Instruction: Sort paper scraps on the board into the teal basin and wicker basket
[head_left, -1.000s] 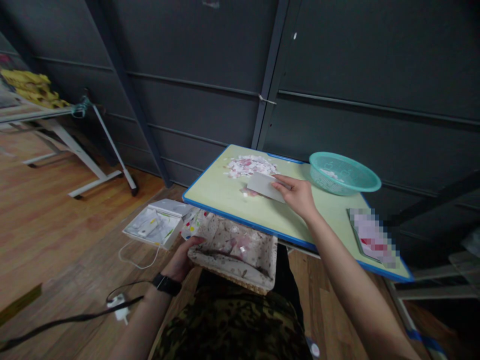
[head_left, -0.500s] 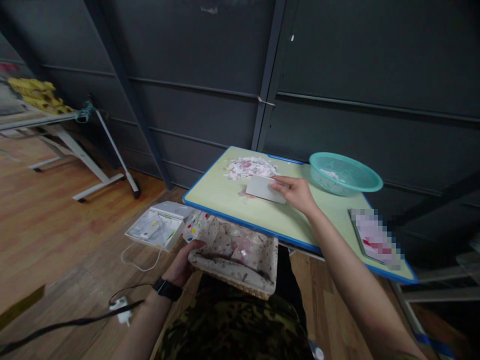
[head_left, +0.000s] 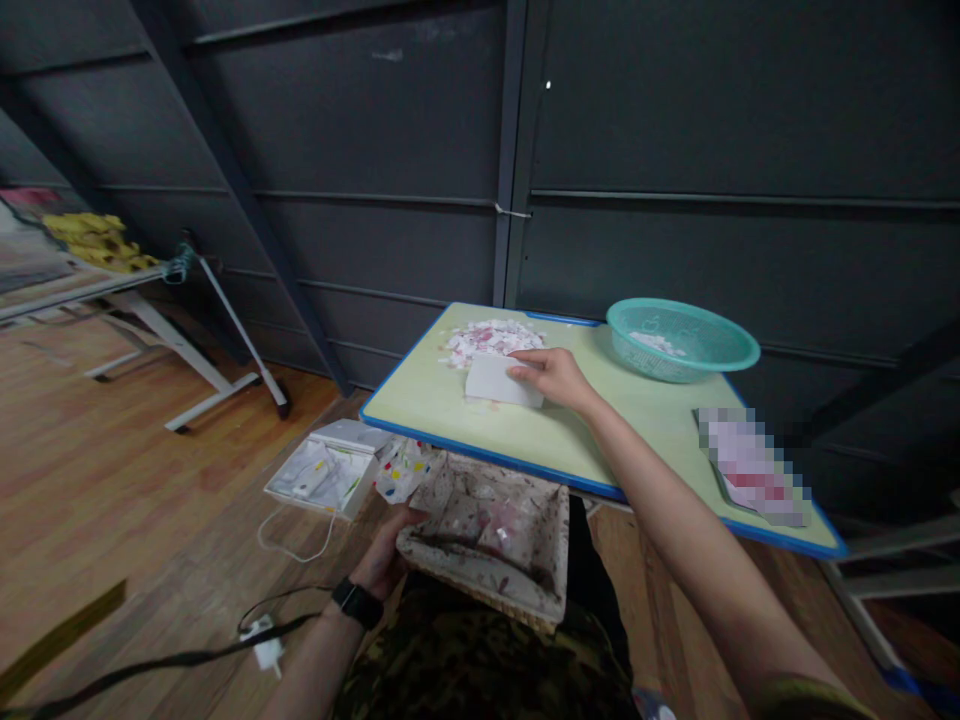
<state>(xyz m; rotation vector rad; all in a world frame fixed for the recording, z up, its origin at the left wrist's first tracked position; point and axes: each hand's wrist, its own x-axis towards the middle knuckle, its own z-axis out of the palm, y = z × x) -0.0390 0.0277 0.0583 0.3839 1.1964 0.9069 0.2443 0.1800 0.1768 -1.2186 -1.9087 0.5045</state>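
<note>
My right hand (head_left: 553,377) pinches a flat white card (head_left: 501,381) by its right edge, low over the pale yellow tabletop (head_left: 581,430). Just behind the card lies a heap of small white and pinkish paper-like scraps (head_left: 491,338). My left hand (head_left: 391,548) grips the left side of a fabric-lined basket (head_left: 480,572), its fingers partly hidden by the rim. The basket is tilted below the table's front edge, above my lap. Inside it sits something pinkish, clear and shiny (head_left: 501,522) that I cannot make out.
A turquoise plastic colander (head_left: 724,350) with white scraps stands at the table's back right. A phone-like slab (head_left: 750,470), pixelated, lies near the right edge. Left of the basket are an open white box (head_left: 322,480) with a cable and a dotted bag (head_left: 405,470). A plug (head_left: 264,645) hangs lower left.
The card in my right hand has shifted slightly left across the tabletop and stands more upright. My left hand still holds the basket. The whole view has turned a little.
</note>
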